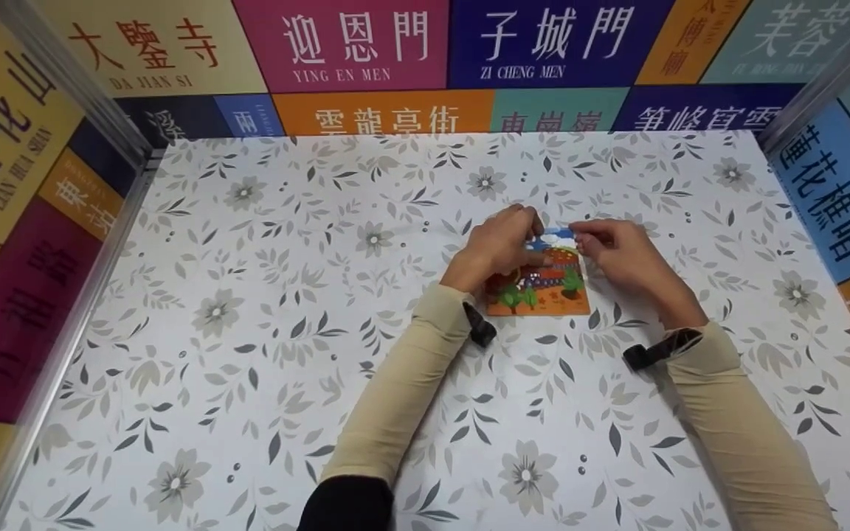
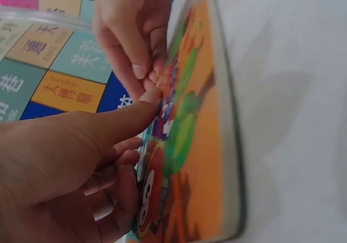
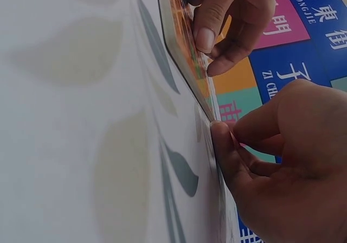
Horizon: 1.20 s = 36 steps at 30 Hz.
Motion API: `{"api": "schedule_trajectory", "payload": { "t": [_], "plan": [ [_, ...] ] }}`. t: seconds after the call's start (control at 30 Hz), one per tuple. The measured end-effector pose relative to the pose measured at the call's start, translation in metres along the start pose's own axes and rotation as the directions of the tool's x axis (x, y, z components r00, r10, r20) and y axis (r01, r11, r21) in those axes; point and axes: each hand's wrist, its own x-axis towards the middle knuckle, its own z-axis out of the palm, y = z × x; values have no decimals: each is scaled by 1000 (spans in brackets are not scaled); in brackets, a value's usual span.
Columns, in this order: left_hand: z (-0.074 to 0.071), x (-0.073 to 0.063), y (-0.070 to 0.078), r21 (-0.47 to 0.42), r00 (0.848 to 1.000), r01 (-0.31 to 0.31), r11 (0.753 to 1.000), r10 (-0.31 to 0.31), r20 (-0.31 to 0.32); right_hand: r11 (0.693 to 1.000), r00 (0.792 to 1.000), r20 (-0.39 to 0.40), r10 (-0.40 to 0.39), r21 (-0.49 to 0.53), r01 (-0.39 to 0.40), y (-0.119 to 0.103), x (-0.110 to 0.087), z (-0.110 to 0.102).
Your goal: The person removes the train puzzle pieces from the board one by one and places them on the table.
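A small square picture board (image 1: 558, 299) lies on the patterned tabletop, printed with orange ground, green cacti, a red-and-blue cartoon shape and a blue sky with clouds. My left hand (image 1: 499, 243) grips it from the left, with its thumb across the picture and its bent fingers by the upper left edge. At the upper right corner, my right hand (image 1: 620, 251) pinches with thumb and forefinger. The board's thick pale side shows in the left wrist view, where the left thumb (image 2: 122, 121) overlaps the picture. Part of the picture is hidden by the left hand.
White table covering (image 1: 248, 383) with grey leaves and flowers spreads around the board. Upright panels with large coloured signs (image 1: 362, 44) border the back and both sides. Black wrist straps with cameras (image 1: 650, 355) sit over the beige sleeves.
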Motion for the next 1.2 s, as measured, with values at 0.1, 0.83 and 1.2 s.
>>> {"api": "schedule_trajectory", "payload": {
  "t": [0.1, 0.83, 1.2],
  "plan": [
    [0, 1, -2, -38, 1000, -9, 999, 9, -2, 1000, 1000, 5, -3, -2, 3, 2, -1, 1],
    [0, 0, -5, -150, 994, -85, 985, 74, -82, 999, 999, -27, -42, -15, 42, 6, 1, 1],
    [1, 1, -11, -169, 978, -170, 971, 144, -153, 999, 999, -15, -35, -4, 35, 5, 1, 1]
  ]
}}
